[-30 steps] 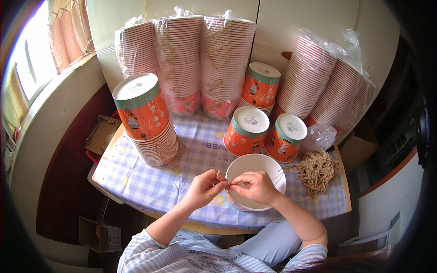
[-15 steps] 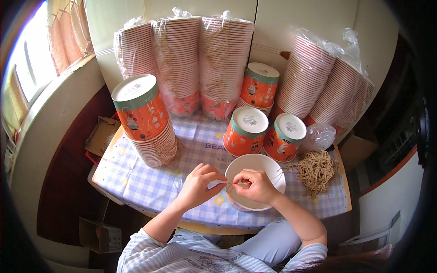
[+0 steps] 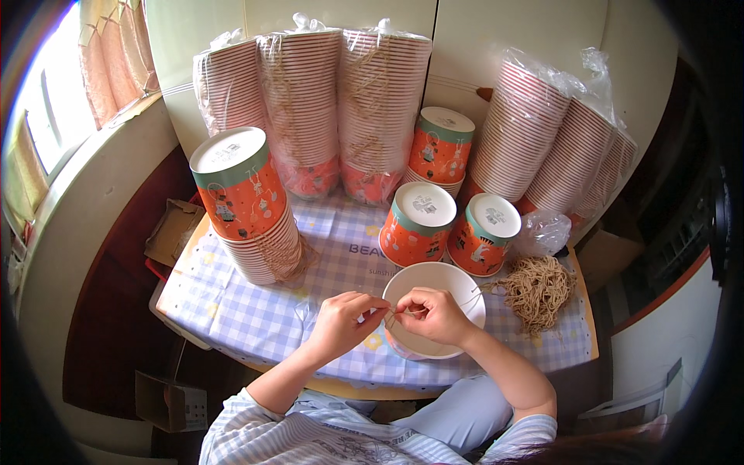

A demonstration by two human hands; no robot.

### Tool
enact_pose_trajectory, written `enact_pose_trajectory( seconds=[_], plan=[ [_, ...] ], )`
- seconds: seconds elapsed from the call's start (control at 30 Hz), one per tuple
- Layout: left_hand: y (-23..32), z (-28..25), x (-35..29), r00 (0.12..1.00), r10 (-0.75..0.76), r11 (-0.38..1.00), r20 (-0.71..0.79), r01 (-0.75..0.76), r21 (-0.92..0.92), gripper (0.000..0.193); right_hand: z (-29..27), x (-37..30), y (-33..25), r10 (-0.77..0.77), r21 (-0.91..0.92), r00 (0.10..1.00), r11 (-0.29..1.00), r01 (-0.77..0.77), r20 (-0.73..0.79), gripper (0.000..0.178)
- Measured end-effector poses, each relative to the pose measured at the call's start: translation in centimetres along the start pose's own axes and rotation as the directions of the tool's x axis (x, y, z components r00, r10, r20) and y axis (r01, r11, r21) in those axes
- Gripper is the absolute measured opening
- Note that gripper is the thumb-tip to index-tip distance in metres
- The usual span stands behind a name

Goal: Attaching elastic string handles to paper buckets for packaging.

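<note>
Both hands, left (image 3: 341, 319) and right (image 3: 432, 314), pinching thin twine (image 3: 394, 313) at cup's (image 3: 434, 319) nine o'clock rim. Could slip free if pinch loosens; tugging might tip cup.

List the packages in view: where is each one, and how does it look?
Bagged cup stacks: back row by the wall, tall white and red columns in clear plastic.
Leaning bagged stacks: back right, same colours.
Cardboard box: left, below the table edge, flat, brown.
Small plastic bag: right, by the twine bundle, clear, crumpled.
</note>
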State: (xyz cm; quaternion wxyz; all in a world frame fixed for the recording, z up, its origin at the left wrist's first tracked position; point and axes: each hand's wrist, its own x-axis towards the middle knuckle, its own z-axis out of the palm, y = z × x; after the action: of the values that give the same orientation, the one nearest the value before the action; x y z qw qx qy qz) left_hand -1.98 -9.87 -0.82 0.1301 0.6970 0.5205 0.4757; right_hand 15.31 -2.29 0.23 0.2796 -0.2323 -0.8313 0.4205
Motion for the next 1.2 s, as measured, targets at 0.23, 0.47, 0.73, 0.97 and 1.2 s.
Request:
enact_pose_trajectory(
  seconds=[0.23,0.47,0.73,0.97,1.2],
  plan=[
    [-2.2,1.4,-0.9,0.936,-0.271,0.835,0.224,0.345,-0.428,0.009,0.0,0.0,0.2,0.036,0.081,0.999,0.996,-0.037,0.014,0.006],
    [-2.0,1.3,-0.7,0.861,-0.309,0.546,0.404,0.508,-0.666,0.012,0.0,0.0,0.6,0.049,0.091,0.999,0.995,-0.051,0.020,0.006],
    [-2.1,2.4,-1.0,0.906,-0.267,0.525,0.329,0.423,-0.738,0.013,0.0,0.0,0.5,0.064,0.072,0.997,0.995,-0.066,0.032,0.005],
    [-2.6,2.2,-1.1,0.890,-0.271,0.477,0.365,0.454,-0.753,0.011,-0.4,0.0,-0.4,0.080,0.152,0.994,0.984,-0.090,0.070,0.006],
    [-2.7,2.0,-0.9,0.879,-0.282,0.445,0.383,0.474,-0.760,0.012,-0.8,0.2,-0.5,-0.133,-0.009,0.983,0.991,0.135,0.123,0.009]
  ],
)
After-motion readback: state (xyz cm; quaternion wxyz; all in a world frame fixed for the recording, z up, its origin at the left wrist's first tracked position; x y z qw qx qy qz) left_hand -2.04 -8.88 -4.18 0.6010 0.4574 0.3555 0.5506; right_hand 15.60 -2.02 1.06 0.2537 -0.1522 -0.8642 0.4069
